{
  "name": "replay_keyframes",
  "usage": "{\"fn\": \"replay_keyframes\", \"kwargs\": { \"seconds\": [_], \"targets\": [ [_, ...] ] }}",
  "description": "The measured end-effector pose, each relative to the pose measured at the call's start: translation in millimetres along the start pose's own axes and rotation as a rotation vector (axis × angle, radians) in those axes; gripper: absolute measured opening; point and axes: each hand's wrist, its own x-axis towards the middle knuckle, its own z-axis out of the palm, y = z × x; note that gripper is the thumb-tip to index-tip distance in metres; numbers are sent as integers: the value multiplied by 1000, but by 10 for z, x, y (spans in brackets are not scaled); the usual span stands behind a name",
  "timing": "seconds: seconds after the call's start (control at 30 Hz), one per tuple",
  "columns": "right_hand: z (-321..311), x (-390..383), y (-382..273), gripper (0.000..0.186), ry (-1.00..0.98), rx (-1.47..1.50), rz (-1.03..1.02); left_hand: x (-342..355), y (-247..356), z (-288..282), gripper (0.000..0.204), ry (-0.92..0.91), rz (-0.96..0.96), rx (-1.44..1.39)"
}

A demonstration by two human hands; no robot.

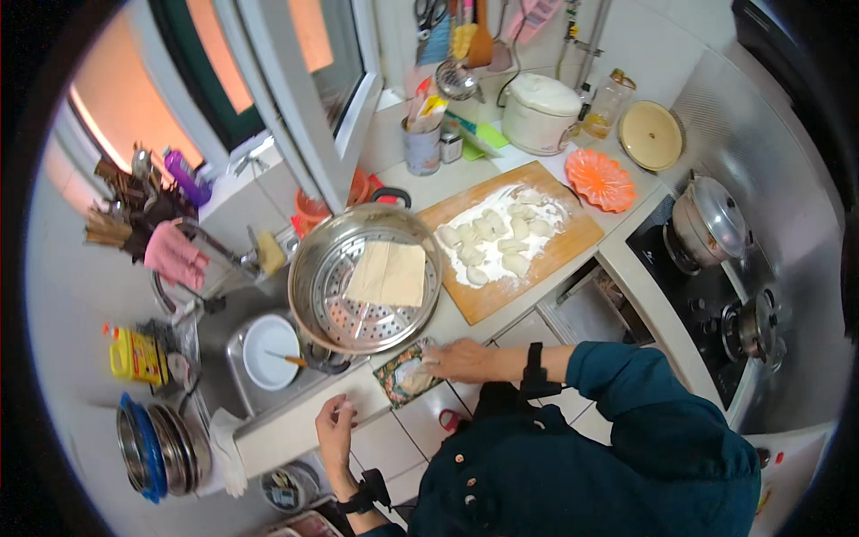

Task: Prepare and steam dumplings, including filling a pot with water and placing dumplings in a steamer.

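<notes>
My right hand is at the counter's front edge. Its fingers close on the end of a flat floral-patterned packet with a pale middle; I cannot make out its contents. Lower left, my left hand hangs in front of the counter, fingers loosely bent, apparently holding nothing. Beyond the packet stands a steel steamer pot with a perforated bottom. A folded beige cloth lies inside it. To its right, several pale dough pieces rest on a floured wooden board.
Left of the steamer is a sink holding a white bowl with an orange-handled tool across its rim. An orange scalloped dish and a white cooker stand behind the board. Pots sit on the stove at right.
</notes>
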Motion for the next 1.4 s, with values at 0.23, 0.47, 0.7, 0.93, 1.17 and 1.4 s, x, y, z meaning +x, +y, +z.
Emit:
{"fn": "replay_keyframes", "kwargs": {
  "seconds": [0.23, 0.47, 0.7, 0.93, 1.17, 1.4],
  "targets": [
    [102, 45, -98, 9, -50, -103, -56, 126, 136, -2, 44, 36, -25, -100],
    [75, 0, 6, 12, 73, -73, -171, 193, 63, -87, 45, 180, -87, -101],
    [71, 31, 193, 32, -219, 538, -8, 228, -38, 39, 47, 297, -176, -126],
    [-966, -156, 837, 22, -332, 592, -297, 233, -73, 106, 50, 418, -217, -240],
    [-2185, -743, 2249, 15, -207, 501, 10, 154, -123, 85, 56, 584, -282, -293],
    [-1802, 305, 3221, 20, 247, 383, 272, 246, 299, 370, 54, 618, -227, -266]
  ]
}}
